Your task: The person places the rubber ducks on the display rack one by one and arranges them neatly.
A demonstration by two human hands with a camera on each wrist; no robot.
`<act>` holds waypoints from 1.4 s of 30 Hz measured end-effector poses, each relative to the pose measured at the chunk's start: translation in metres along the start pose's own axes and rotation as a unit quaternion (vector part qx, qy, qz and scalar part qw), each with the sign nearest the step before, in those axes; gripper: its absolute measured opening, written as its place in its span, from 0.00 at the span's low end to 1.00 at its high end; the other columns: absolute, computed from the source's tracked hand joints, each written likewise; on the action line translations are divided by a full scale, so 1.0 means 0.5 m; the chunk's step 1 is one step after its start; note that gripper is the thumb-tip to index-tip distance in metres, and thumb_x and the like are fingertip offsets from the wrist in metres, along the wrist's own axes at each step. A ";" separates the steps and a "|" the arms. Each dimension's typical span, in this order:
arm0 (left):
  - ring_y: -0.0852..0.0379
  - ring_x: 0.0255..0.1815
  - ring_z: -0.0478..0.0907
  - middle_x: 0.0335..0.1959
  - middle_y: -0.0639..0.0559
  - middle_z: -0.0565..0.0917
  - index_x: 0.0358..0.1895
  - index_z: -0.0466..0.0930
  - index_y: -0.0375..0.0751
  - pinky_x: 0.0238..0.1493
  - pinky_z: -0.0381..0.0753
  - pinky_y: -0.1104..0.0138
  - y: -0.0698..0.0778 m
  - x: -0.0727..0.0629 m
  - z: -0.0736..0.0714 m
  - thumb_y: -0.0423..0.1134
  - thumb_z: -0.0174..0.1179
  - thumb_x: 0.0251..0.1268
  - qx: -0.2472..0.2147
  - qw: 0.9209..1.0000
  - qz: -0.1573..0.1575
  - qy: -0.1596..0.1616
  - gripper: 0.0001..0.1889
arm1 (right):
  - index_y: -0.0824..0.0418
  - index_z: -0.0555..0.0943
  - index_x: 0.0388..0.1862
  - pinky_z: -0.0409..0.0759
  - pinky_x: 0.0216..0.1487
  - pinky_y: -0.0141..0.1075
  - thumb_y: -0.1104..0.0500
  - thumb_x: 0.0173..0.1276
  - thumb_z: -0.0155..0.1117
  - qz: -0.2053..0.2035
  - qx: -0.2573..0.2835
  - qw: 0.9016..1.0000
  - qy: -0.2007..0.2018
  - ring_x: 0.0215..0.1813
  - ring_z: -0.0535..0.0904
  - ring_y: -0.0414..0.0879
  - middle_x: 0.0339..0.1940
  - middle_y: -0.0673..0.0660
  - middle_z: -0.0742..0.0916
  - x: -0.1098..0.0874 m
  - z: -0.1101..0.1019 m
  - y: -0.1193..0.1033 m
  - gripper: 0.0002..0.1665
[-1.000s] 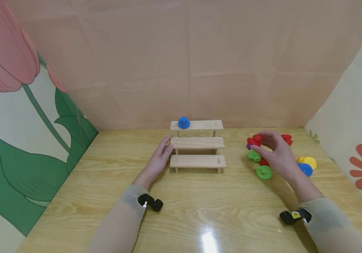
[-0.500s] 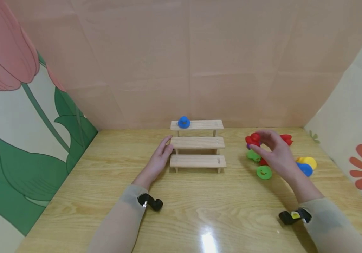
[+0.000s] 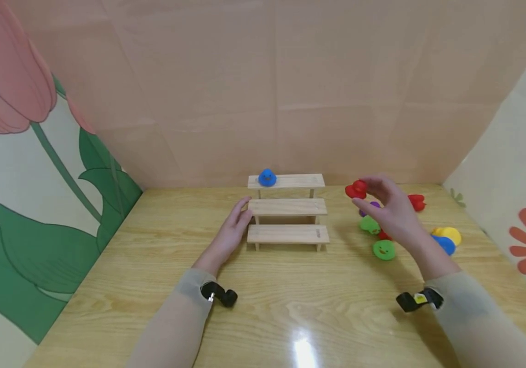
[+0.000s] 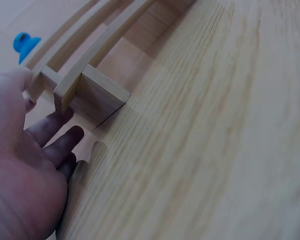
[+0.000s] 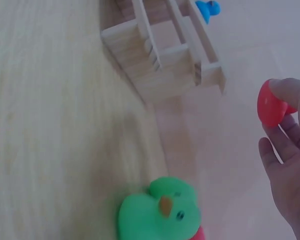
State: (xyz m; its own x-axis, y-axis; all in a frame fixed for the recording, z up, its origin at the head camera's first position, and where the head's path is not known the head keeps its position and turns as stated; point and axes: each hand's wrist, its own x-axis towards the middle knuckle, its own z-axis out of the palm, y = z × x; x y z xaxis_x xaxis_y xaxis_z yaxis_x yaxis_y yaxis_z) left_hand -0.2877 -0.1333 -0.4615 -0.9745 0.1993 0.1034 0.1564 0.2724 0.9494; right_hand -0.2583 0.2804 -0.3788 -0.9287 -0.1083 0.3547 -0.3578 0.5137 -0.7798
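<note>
My right hand (image 3: 398,210) pinches a red rubber duck (image 3: 356,189) between thumb and fingertips, raised above the table to the right of a small three-step wooden rack (image 3: 287,207). In the right wrist view the red duck's rounded underside (image 5: 270,103) faces the camera. My left hand (image 3: 227,232) lies at the left end of the rack, fingers loosely extended, fingertips right at the middle step's end. The left wrist view shows that hand (image 4: 25,165) with its palm toward the rack's side. A blue rubber duck (image 3: 267,178) sits on the top step, toward its left end.
Below the right hand lie two green ducks (image 3: 384,250), a purple one (image 3: 373,205) and a partly hidden red one (image 3: 384,235). Farther right are another red duck (image 3: 416,202), a yellow one (image 3: 449,235) and a blue one (image 3: 445,246). A pinkish backdrop (image 3: 272,92) stands behind the table.
My right hand has lifted the red duck and moved it left and away from the other ducks, uncovering more of the purple one. The left hand has stayed at the rack.
</note>
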 end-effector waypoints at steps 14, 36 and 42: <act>0.38 0.86 0.61 0.88 0.42 0.62 0.91 0.56 0.62 0.86 0.55 0.41 -0.006 -0.002 -0.011 0.65 0.47 0.90 -0.010 1.000 0.004 -0.004 0.35 | 0.59 0.77 0.75 0.74 0.65 0.19 0.59 0.76 0.78 -0.052 0.033 0.998 -0.032 0.73 0.80 0.54 0.68 0.58 0.86 0.062 0.060 -0.052 0.33; 0.37 0.84 0.65 0.88 0.41 0.63 0.91 0.56 0.59 0.85 0.57 0.40 -0.001 -0.011 -0.014 0.62 0.47 0.91 -0.017 1.000 0.007 -0.001 0.34 | 0.66 0.75 0.74 0.83 0.69 0.40 0.67 0.77 0.75 -0.057 0.071 0.991 -0.101 0.71 0.82 0.61 0.67 0.64 0.84 0.145 0.141 -0.093 0.31; 0.37 0.84 0.66 0.85 0.39 0.67 0.90 0.57 0.63 0.84 0.60 0.40 -0.009 -0.008 -0.016 0.63 0.48 0.90 -0.021 1.000 0.006 -0.003 0.34 | 0.70 0.74 0.71 0.80 0.73 0.54 0.71 0.75 0.74 -0.055 0.086 0.988 -0.115 0.72 0.81 0.65 0.67 0.68 0.84 0.169 0.162 -0.100 0.30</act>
State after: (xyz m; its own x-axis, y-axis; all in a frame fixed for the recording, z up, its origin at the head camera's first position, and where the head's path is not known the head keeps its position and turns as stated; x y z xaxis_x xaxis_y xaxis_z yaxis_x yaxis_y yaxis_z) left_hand -0.2856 -0.1430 -0.4637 -0.9714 0.2088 0.1134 0.1613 0.2294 0.9599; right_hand -0.3271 0.1767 -0.3518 -0.8735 -0.3567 0.3314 -0.4513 0.3376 -0.8261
